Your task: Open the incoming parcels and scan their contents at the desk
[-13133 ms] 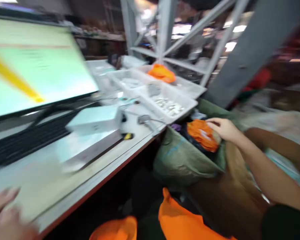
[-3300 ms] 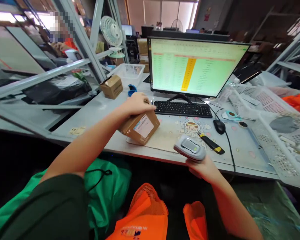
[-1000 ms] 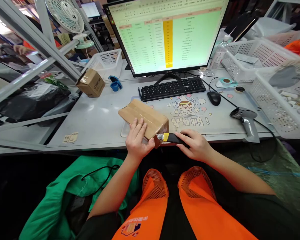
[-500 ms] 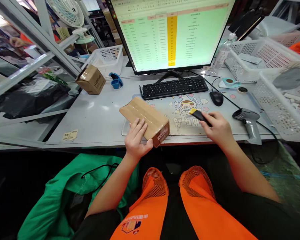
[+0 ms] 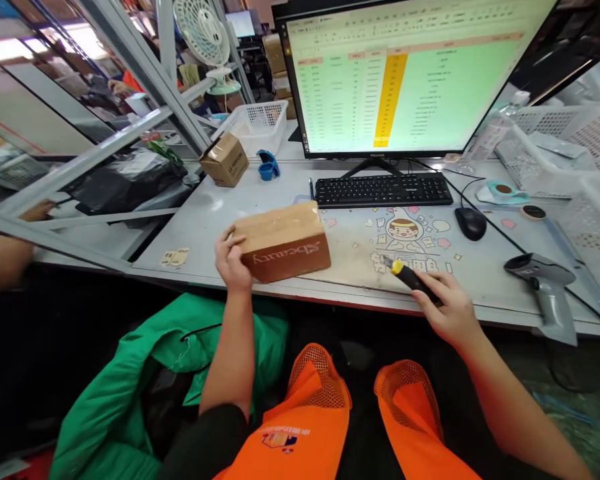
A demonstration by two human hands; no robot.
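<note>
A brown cardboard box (image 5: 290, 257) with "Sbeauty" lettering upside down on its front sits at the near edge of the desk, clear tape shining on its top. My left hand (image 5: 234, 260) grips its left end, fingers over the upper edge and thumb at the front. To the right, my right hand (image 5: 447, 303) is closed around a black and yellow utility knife (image 5: 413, 277). Its blade tip points left toward the box, apart from it, above the printed desk mat (image 5: 350, 247).
Behind the mat stand a keyboard (image 5: 380, 190), a mouse (image 5: 470, 223) and a monitor (image 5: 350, 87). A barcode scanner (image 5: 545, 287) lies at the right, near white baskets (image 5: 555, 167). A smaller carton (image 5: 225, 160) is at the back left. Another person's arm (image 5: 5, 260) shows at far left.
The box has turned, so its lettered long side now faces me. My left hand has shifted from its top to its left end. The knife's blade now shows. The view has swung left.
</note>
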